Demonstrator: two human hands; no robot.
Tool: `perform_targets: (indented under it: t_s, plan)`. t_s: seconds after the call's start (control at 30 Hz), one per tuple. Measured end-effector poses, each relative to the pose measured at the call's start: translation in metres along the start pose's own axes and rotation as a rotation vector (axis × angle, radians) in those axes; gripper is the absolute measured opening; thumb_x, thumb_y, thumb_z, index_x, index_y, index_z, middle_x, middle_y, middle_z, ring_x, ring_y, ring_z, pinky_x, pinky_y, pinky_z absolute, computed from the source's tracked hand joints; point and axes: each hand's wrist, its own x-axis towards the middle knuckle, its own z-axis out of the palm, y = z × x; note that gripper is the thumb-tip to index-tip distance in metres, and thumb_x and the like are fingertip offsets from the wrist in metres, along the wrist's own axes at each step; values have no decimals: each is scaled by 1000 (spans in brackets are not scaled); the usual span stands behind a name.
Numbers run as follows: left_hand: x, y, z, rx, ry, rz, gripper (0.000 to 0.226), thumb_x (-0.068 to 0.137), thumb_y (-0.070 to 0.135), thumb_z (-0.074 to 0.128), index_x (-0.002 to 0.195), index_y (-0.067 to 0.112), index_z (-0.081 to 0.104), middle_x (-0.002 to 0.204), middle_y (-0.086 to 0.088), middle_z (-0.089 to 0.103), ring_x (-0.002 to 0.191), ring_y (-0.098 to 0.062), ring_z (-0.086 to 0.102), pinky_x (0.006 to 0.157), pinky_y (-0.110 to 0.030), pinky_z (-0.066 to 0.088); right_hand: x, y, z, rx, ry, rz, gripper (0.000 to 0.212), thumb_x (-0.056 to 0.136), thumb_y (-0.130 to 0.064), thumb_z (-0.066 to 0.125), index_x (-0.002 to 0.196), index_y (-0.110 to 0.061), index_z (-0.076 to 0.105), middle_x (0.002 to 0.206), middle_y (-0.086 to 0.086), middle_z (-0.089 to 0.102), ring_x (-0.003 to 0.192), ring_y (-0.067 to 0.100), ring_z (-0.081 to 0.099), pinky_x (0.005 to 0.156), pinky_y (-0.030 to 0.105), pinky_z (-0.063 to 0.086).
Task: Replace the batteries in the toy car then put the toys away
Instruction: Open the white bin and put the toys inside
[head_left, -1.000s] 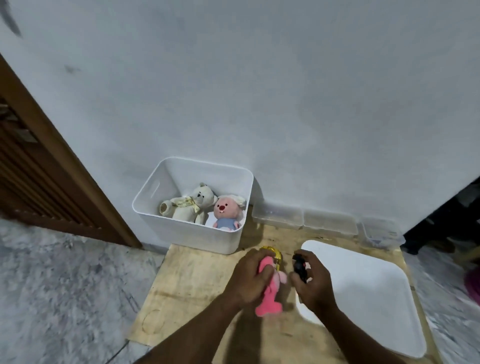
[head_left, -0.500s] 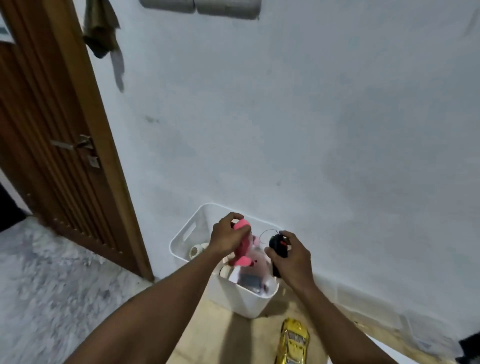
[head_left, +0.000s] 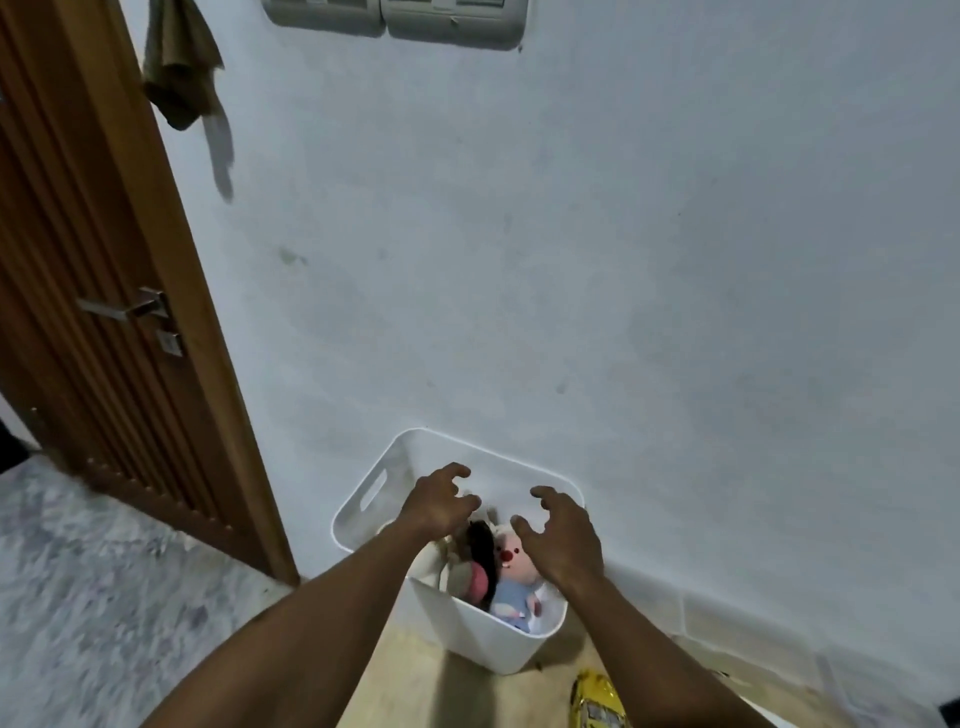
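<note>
A white plastic bin (head_left: 483, 642) stands against the wall. Inside it lie a pink-faced plush in blue (head_left: 511, 574), a pale plush bear (head_left: 434, 564), a pink toy (head_left: 477, 581) and a black remote (head_left: 482, 543). My left hand (head_left: 439, 501) hovers over the bin with fingers spread and nothing in it. My right hand (head_left: 561, 535) hangs over the bin's right side, fingers apart and empty. The yellow toy car (head_left: 597, 701) lies on the wooden board (head_left: 415, 691) in front of the bin, cut off by the bottom edge.
A brown wooden door (head_left: 93, 312) with a metal handle is on the left. A cloth (head_left: 179, 62) hangs by the door frame. Grey marbled floor (head_left: 104, 597) spreads at lower left. Clear lidded boxes (head_left: 727, 639) line the wall at right.
Both hands have let go: the pink toy and the black remote now lie in the bin, and the fingers have spread open above it. The view has tilted up.
</note>
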Motion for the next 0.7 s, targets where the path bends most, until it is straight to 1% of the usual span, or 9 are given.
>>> perform_targets:
  t_s: [0.17,0.23,0.3,0.4,0.47,0.53,0.6,0.67,0.7]
  plan:
    - [-25,25,41,-74,61,87,25,86,25,66,110,28,68,92,3,71,83,-16,68,82,-28,53,-18,32,-32,157,306,-55,23,87,-31,70,110,-31,67,99,-15,68,74,3,59,65,14,42]
    - [-43,44,65,-138,84,161,18,86,21,64,101,29,71,84,8,70,72,-7,65,76,-24,53,-31,56,-53,227,448,-64,16,87,-23,71,103,-27,70,92,-14,70,70,5,62,65,16,48]
    - [-64,65,94,-198,85,240,17,88,16,62,94,29,72,79,11,69,65,0,62,64,-12,47,-48,89,-75,256,558,-19,13,88,-18,70,100,-24,72,89,-12,71,72,6,64,65,17,51]
    - [-97,81,151,-258,22,296,27,87,9,61,80,34,69,74,20,69,70,3,63,68,-18,51,-83,152,-103,260,648,117,14,88,-10,68,96,-20,73,87,-6,73,70,9,65,67,28,54]
    - [-114,83,192,-267,-88,241,25,85,11,61,76,33,70,77,18,71,71,-2,65,71,-27,55,-111,200,-118,176,654,213,14,88,-8,66,97,-16,73,88,0,74,70,12,65,71,29,52]
    - [-130,80,226,-251,-177,130,15,85,15,65,82,28,72,82,12,71,78,-10,67,74,-27,55,-140,249,-127,65,653,294,15,88,-8,63,97,-16,73,91,6,74,74,19,65,74,28,49]
    - [-143,68,262,-196,-266,2,6,81,26,71,85,29,68,88,12,69,84,-11,65,74,-22,52,-171,297,-135,43,617,406,30,83,-6,69,96,-33,69,89,6,72,72,21,64,69,27,49]
    - [-146,44,298,-102,-373,-119,26,68,37,69,91,27,62,103,3,68,95,-17,65,83,-28,54,-199,337,-142,97,583,509,54,76,-5,77,93,-53,59,89,5,67,73,15,62,67,21,50]
    - [-141,25,315,0,-411,-131,44,60,44,65,100,25,62,113,-1,65,106,-20,63,91,-30,51,-208,348,-146,103,545,584,54,76,-7,77,95,-54,57,95,7,67,81,14,62,75,21,50]
